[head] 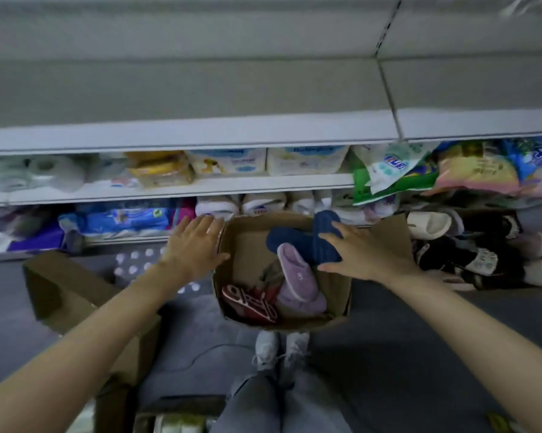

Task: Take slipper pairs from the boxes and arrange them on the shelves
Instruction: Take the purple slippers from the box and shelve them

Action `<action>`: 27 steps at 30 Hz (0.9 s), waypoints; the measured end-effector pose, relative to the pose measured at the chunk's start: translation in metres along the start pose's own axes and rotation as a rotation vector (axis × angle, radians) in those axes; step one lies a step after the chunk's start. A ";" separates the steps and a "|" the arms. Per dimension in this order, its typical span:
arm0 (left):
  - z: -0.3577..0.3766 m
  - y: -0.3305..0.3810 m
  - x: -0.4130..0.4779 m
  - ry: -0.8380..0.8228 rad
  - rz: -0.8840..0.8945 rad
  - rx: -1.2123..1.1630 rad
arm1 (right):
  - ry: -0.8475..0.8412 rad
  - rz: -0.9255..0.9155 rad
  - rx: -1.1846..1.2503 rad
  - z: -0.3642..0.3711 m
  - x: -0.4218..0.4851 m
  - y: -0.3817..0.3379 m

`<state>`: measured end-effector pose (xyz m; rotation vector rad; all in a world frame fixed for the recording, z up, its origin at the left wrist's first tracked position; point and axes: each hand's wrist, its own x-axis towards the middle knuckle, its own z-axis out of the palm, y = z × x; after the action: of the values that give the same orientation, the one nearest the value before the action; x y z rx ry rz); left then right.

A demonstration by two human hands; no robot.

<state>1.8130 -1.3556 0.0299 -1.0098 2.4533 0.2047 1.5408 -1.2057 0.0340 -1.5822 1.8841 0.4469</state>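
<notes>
While its fingers (329, 236) are spread, unclenched, the right hand (369, 254) touches a blue slipper (324, 222) lying lengthwise toward the shelves (201, 186).

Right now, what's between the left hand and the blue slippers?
In the head view, only the cardboard box's left wall and bare floor lie between left hand and blue slippers.
</notes>
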 end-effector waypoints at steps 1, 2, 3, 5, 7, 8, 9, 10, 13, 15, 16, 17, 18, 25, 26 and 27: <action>0.025 -0.001 0.000 -0.046 -0.012 -0.016 | -0.030 0.017 0.024 0.020 0.012 -0.002; 0.052 -0.002 0.000 -0.083 -0.015 -0.035 | -0.055 0.040 0.049 0.042 0.023 -0.004; 0.080 -0.003 0.001 -0.112 -0.018 -0.055 | -0.075 0.061 0.075 0.065 0.033 -0.006; 0.133 -0.004 0.003 -0.161 -0.036 -0.098 | -0.112 0.098 0.153 0.112 0.052 -0.010; 0.183 -0.004 0.006 -0.199 -0.091 -0.176 | -0.185 0.156 0.318 0.157 0.069 -0.011; 0.205 -0.003 0.009 -0.196 -0.123 -0.225 | -0.226 0.187 0.390 0.179 0.077 -0.011; 0.228 -0.003 0.014 -0.173 -0.164 -0.283 | -0.252 0.214 0.431 0.201 0.086 -0.010; 0.250 -0.002 0.019 -0.149 -0.219 -0.354 | -0.267 0.246 0.450 0.224 0.095 -0.008; 0.309 0.002 0.039 -0.155 -0.432 -0.646 | -0.297 0.339 0.505 0.286 0.124 0.000; 0.344 0.006 0.055 -0.177 -0.550 -0.814 | -0.283 0.388 0.584 0.316 0.145 0.005; 0.358 0.008 0.063 -0.186 -0.589 -0.873 | -0.268 0.420 0.624 0.329 0.156 0.008; 0.374 0.010 0.072 -0.189 -0.615 -0.931 | -0.248 0.451 0.654 0.340 0.167 0.011; 0.387 0.013 0.080 -0.197 -0.633 -0.987 | -0.219 0.473 0.683 0.349 0.180 0.015; 0.434 0.041 0.110 -0.030 -0.761 -1.440 | 0.029 0.632 0.843 0.388 0.261 0.046; 0.437 0.045 0.112 0.006 -0.764 -1.444 | 0.071 0.641 0.856 0.391 0.272 0.051; 0.440 0.047 0.112 0.040 -0.758 -1.451 | 0.106 0.649 0.874 0.393 0.280 0.056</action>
<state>1.8744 -1.2555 -0.4115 -2.3303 1.4539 1.7831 1.5613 -1.1597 -0.4497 -0.4245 2.2017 -0.2132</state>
